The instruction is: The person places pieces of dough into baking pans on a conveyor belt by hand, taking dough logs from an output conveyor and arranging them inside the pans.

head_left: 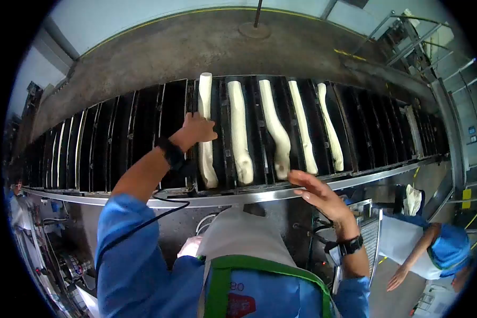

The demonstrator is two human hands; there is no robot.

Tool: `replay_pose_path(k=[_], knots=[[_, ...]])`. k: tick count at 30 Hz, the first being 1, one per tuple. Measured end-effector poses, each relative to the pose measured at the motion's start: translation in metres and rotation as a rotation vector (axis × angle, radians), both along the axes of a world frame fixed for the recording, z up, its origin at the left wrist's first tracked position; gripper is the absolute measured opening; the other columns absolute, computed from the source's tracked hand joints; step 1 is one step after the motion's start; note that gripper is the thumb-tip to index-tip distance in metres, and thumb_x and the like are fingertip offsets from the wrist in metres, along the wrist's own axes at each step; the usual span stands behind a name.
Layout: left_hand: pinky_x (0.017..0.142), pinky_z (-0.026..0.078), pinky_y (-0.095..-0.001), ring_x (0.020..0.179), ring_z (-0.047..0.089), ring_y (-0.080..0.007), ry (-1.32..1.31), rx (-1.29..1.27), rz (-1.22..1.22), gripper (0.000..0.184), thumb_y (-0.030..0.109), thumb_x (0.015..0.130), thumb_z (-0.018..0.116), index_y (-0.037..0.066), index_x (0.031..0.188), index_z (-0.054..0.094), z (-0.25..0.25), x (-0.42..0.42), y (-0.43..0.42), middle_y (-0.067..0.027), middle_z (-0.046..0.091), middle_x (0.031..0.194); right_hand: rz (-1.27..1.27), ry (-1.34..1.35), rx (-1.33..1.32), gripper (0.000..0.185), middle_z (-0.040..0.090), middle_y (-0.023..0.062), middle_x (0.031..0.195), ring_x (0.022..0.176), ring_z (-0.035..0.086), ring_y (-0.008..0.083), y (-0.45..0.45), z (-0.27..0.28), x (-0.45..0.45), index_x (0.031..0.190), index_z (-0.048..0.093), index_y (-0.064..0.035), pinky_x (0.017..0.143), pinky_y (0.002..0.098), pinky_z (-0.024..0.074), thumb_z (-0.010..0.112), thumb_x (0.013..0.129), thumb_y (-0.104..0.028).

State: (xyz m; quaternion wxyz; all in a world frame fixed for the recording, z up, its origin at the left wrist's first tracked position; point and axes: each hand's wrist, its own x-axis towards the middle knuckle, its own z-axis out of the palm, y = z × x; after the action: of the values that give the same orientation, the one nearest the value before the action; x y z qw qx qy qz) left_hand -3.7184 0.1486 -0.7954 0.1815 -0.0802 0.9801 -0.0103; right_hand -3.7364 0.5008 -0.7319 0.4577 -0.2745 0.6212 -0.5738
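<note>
A row of long, pale, cream-coloured pieces lies lengthwise in the black slots of a conveyor (175,106); their material I cannot make out. My left hand (199,129) is on the leftmost long pale piece (206,164), its fingers bent around the middle. To the right lie a thick piece (239,122) with a knobbly near end, a bent piece (273,119), a straight thin piece (302,127) and a narrow-waisted piece (329,127). My right hand (320,196) is open with nothing in it, over the metal rail by the bent piece's near end.
The metal rail (259,197) runs along the conveyor's near side. More thin pale pieces (80,138) show in slots at the far left. On the right, another person (429,244) in blue stands beside a perforated metal panel (365,238). A post (258,16) stands beyond.
</note>
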Motion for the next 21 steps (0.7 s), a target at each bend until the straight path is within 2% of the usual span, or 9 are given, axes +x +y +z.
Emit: replay_pose_path(k=[2, 6, 10, 13, 15, 16, 17, 19, 21], knots=[[0.086, 0.028, -0.0414, 0.1, 0.042, -0.03, -0.217, -0.11, 0.009, 0.042, 0.035, 0.069, 0.046, 0.007, 0.098, 0.057, -0.007, -0.011, 0.003, -0.0118, 0.054, 0.1, -0.119, -0.038, 0.006, 0.052, 0.034, 0.0103, 0.125, 0.115, 0.032, 0.0221, 0.023, 0.0, 0.006, 0.123, 0.03, -0.0055, 0.093, 0.0348, 0.0293, 0.053, 0.078, -0.019], [0.085, 0.03, -0.041, 0.1, 0.041, -0.0309, -0.187, -0.042, 0.048, 0.04, 0.035, 0.07, 0.046, 0.003, 0.091, 0.059, -0.011, -0.002, 0.009, -0.0115, 0.054, 0.099, -0.261, -0.08, 0.019, 0.054, 0.036, 0.0113, 0.123, 0.115, 0.033, 0.0239, 0.066, -0.003, 0.015, 0.122, 0.031, -0.005, 0.091, 0.0357, 0.0305, 0.055, 0.077, -0.023], [0.082, 0.034, -0.0425, 0.097, 0.043, -0.0318, -0.226, 0.05, 0.009, 0.04, 0.035, 0.069, 0.046, 0.004, 0.093, 0.059, -0.018, 0.013, 0.009, -0.01, 0.054, 0.1, -0.313, -0.115, -0.026, 0.052, 0.035, 0.0101, 0.124, 0.115, 0.032, 0.0222, 0.091, -0.007, 0.019, 0.123, 0.03, -0.0055, 0.093, 0.0346, 0.0292, 0.053, 0.079, -0.02], [0.08, 0.037, -0.0405, 0.095, 0.045, -0.0323, -0.264, 0.037, -0.108, 0.04, 0.035, 0.069, 0.048, 0.004, 0.093, 0.058, -0.018, 0.022, 0.007, -0.0108, 0.053, 0.102, -0.391, -0.123, -0.071, 0.054, 0.035, 0.0101, 0.123, 0.115, 0.033, 0.0224, 0.102, -0.012, 0.022, 0.123, 0.029, -0.005, 0.093, 0.0352, 0.0294, 0.054, 0.078, -0.02], [0.083, 0.036, -0.0379, 0.094, 0.047, -0.0328, -0.165, 0.205, -0.18, 0.04, 0.034, 0.073, 0.048, 0.005, 0.098, 0.055, -0.026, 0.015, -0.007, -0.0123, 0.05, 0.105, -0.436, -0.117, -0.08, 0.054, 0.036, 0.01, 0.123, 0.115, 0.033, 0.0225, 0.108, -0.01, 0.028, 0.123, 0.029, -0.0046, 0.093, 0.0346, 0.0294, 0.054, 0.078, -0.02], [0.085, 0.035, -0.0381, 0.1, 0.045, -0.0302, -0.032, 0.386, -0.277, 0.041, 0.029, 0.078, 0.045, 0.006, 0.112, 0.044, -0.031, -0.004, -0.003, -0.0126, 0.046, 0.113, -0.499, -0.091, -0.099, 0.052, 0.038, 0.01, 0.121, 0.113, 0.034, 0.0222, 0.116, -0.01, 0.038, 0.122, 0.03, -0.0041, 0.093, 0.0339, 0.0297, 0.054, 0.078, -0.02], [0.085, 0.035, -0.0382, 0.101, 0.044, -0.0303, -0.013, 0.445, -0.335, 0.042, 0.029, 0.078, 0.045, 0.006, 0.112, 0.044, -0.023, -0.012, 0.013, -0.013, 0.046, 0.113, -0.466, -0.068, -0.099, 0.052, 0.039, 0.0102, 0.119, 0.112, 0.035, 0.0217, 0.124, -0.009, 0.043, 0.121, 0.032, -0.0036, 0.093, 0.0343, 0.0291, 0.053, 0.079, -0.025], [0.086, 0.034, -0.0383, 0.102, 0.043, -0.0306, -0.036, 0.449, -0.291, 0.042, 0.03, 0.079, 0.045, 0.006, 0.113, 0.044, -0.005, -0.008, 0.052, -0.0137, 0.045, 0.114, -0.292, 0.041, -0.11, 0.056, 0.037, 0.0083, 0.121, 0.11, 0.035, 0.0183, 0.123, -0.042, 0.041, 0.121, 0.032, -0.0053, 0.092, 0.0328, 0.0293, 0.055, 0.077, -0.032], [0.087, 0.033, -0.0384, 0.103, 0.042, -0.0309, -0.068, 0.43, -0.249, 0.043, 0.031, 0.079, 0.045, 0.006, 0.114, 0.043, 0.013, -0.002, 0.07, -0.0145, 0.044, 0.115, -0.411, 0.054, -0.147, 0.063, 0.039, 0.011, 0.118, 0.108, 0.037, 0.0195, 0.14, -0.055, 0.055, 0.124, 0.027, -0.0026, 0.09, 0.0308, 0.031, 0.053, 0.077, -0.036]])
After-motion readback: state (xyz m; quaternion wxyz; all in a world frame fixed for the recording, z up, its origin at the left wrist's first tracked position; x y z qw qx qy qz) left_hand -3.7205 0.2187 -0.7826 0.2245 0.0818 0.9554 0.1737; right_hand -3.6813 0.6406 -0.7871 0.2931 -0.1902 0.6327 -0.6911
